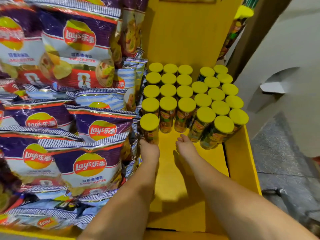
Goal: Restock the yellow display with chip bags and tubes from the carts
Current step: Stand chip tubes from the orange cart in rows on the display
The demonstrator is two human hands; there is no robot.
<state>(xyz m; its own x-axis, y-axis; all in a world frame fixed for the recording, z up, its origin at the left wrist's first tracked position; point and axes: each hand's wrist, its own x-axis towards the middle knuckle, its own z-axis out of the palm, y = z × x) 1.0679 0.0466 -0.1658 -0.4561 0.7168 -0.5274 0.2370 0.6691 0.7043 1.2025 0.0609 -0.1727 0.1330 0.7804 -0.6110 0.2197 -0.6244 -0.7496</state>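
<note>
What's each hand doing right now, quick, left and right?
Left hand: grips the base of the nearest chip tube, front left of the block.
Right hand: holds nothing, fingers loosely curled, over the yellow display floor.

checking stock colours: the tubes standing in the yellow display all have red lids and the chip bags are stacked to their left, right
Not quite: the head view shows the tubes with yellow lids, not red. They do stand in the yellow display, with the chip bags stacked to their left.

Both bare forearms reach from lower frame toward centre. Left hand (149, 149) at centre-left, back up, fingers hidden beyond the knuckles. Right hand (186, 146) just beside it, fingers loosely curled, holding nothing.
</note>
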